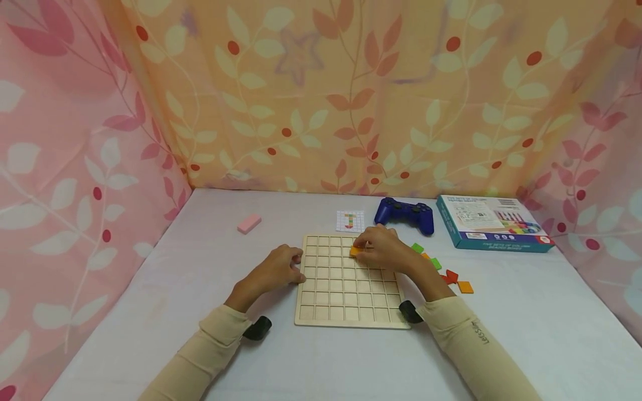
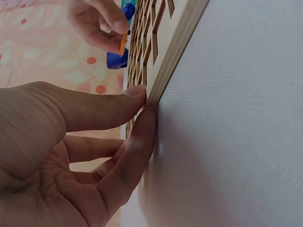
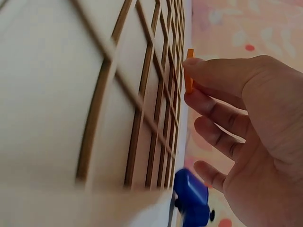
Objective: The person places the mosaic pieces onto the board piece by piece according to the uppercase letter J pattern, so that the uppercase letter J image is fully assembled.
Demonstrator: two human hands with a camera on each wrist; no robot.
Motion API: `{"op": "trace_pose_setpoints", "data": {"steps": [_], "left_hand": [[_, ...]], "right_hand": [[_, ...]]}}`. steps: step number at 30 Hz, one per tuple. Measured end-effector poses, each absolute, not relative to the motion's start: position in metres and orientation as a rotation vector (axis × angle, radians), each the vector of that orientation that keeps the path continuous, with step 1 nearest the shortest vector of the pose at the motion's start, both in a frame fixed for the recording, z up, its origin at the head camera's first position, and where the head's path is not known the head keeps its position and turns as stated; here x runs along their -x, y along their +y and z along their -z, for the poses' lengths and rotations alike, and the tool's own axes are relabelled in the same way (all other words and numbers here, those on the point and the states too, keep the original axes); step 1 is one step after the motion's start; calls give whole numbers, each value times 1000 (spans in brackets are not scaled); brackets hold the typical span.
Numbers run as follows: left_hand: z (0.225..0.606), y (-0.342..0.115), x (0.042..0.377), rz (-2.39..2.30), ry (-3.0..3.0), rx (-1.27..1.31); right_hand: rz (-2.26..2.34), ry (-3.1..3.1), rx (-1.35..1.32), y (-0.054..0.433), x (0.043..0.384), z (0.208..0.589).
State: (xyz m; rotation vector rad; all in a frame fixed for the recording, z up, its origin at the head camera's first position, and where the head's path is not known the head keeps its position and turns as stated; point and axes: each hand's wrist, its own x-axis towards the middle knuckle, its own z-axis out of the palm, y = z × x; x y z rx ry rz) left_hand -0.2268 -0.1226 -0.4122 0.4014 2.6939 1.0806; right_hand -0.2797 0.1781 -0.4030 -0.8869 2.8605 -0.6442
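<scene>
A square wooden board (image 1: 336,287) with a raised grid lies on the white table. Between thumb and fingertips, my right hand (image 1: 386,249) pinches a thin orange tile (image 3: 190,71), held over the board's far rows. At the board's left edge is my left hand (image 1: 273,273); its thumb (image 2: 113,111) and a finger grip the rim. Right of the board lie several loose tiles, among them a green tile (image 1: 435,264), a red tile (image 1: 452,275) and an orange square (image 1: 465,287); my right forearm partly hides the group.
Behind the board lies a small card (image 1: 350,221) printed with a coloured grid pattern. A blue game controller (image 1: 404,215) sits to its right, then a flat cardboard box (image 1: 494,224). The pink block (image 1: 249,224) is at the back left. Patterned cloth (image 1: 321,100) encloses the table.
</scene>
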Motion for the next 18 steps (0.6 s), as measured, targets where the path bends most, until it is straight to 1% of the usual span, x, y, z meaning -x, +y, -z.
{"op": "trace_pose_setpoints", "data": {"steps": [4, 11, 18], "left_hand": [[412, -123, 227, -1081, 2694, -410], [412, -122, 226, -1088, 2688, -398], [411, -121, 226, -1079, 2684, -384]], "right_hand": [[623, 2858, 938, 164, 284, 404], [611, 2844, 951, 145, 289, 406], [617, 2849, 967, 134, 292, 408]]}}
